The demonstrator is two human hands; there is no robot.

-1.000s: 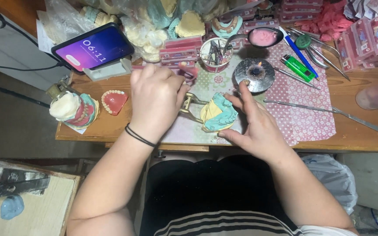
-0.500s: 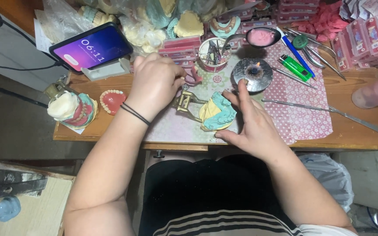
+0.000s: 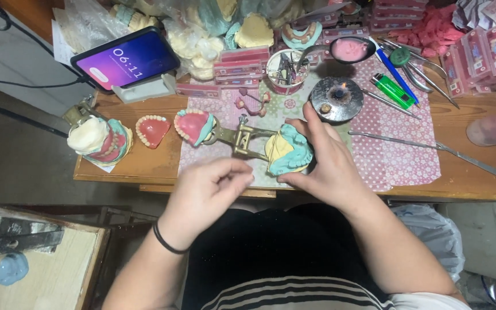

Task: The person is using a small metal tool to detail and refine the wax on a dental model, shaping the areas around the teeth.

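My right hand [image 3: 328, 163] grips a yellow and teal dental cast [image 3: 289, 151] mounted on a brass articulator [image 3: 242, 138] at the table's front edge. The articulator's other arm carries a pink denture base with teeth on a teal cast [image 3: 193, 126], swung out to the left. My left hand [image 3: 205, 192] hovers in front of the table edge, below the articulator, fingertips pinched together; whether something small sits between them is too small to tell. A black band circles that wrist.
A small lit burner [image 3: 337, 99] stands just behind my right hand. Left lie a loose denture [image 3: 152, 130] and a stacked cast [image 3: 99, 139]. A phone on a stand [image 3: 124, 60], a cup of tools [image 3: 287, 70], a lighter [image 3: 393, 90], a long spatula [image 3: 431, 146] and pink boxes [image 3: 483, 51] crowd the back.
My left hand has pulled back from over the articulator toward me, uncovering the open articulator and the pink denture cast. My right hand stays on the yellow and teal cast.
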